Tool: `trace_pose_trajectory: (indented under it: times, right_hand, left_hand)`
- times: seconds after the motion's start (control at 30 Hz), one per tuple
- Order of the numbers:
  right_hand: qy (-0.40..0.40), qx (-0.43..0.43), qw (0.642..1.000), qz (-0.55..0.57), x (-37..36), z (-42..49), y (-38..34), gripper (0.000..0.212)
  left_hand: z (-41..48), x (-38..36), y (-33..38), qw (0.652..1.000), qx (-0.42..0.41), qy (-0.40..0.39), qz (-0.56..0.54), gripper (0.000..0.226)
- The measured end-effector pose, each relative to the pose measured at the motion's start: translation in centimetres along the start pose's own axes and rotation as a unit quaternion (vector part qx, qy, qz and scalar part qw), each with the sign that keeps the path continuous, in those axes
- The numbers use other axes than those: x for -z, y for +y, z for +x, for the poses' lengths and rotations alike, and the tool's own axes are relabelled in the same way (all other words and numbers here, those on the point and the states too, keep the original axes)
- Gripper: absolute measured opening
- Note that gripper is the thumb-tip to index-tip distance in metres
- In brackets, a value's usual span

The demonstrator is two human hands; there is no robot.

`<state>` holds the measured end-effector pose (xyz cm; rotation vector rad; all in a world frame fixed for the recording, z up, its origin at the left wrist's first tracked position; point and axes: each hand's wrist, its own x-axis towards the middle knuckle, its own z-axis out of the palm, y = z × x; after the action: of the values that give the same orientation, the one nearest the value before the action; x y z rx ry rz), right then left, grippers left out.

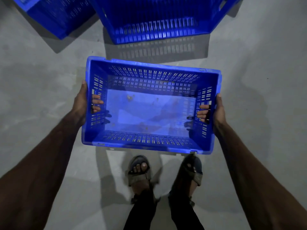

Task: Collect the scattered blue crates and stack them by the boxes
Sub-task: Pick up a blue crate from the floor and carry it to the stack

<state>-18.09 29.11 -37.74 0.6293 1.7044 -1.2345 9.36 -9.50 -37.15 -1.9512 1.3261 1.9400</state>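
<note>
I hold an empty blue slotted crate [149, 113] in the air above the grey floor, its open top facing me. My left hand [81, 103] grips its left end, fingers poking through the handle slot. My right hand [217, 112] grips the right end the same way. Straight ahead stands a second blue crate [156, 22] on the floor. A third blue crate [54, 14] sits at the top left, beside it. No boxes are in view.
Grey concrete floor [41, 77] spreads all around. My two sandalled feet [139, 170] stand just below the held crate. Slotted shadows fall on the floor between the held crate and the one ahead.
</note>
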Motion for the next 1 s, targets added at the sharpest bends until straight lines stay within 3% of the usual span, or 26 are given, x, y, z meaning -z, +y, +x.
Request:
trace_pose_trajectory:
  times: [0.5, 0.77, 1.0]
  right_hand:
    - [0.018, -0.022, 1.0, -0.012, 1.6, -5.9, -3.1, 0.072]
    - [0.018, -0.011, 0.999, -0.028, 4.9, -21.4, -11.4, 0.071]
    - [0.038, 0.006, 0.998, -0.046, 9.6, -39.5, -17.5, 0.071]
  left_hand:
    - [-6.4, 0.0, 3.1, 0.999, 0.011, 0.031, 0.032, 0.085]
    - [-24.2, 0.8, 9.3, 0.997, 0.01, 0.079, 0.001, 0.078]
    - [-42.9, 3.7, 15.7, 0.997, 0.008, 0.071, -0.035, 0.076]
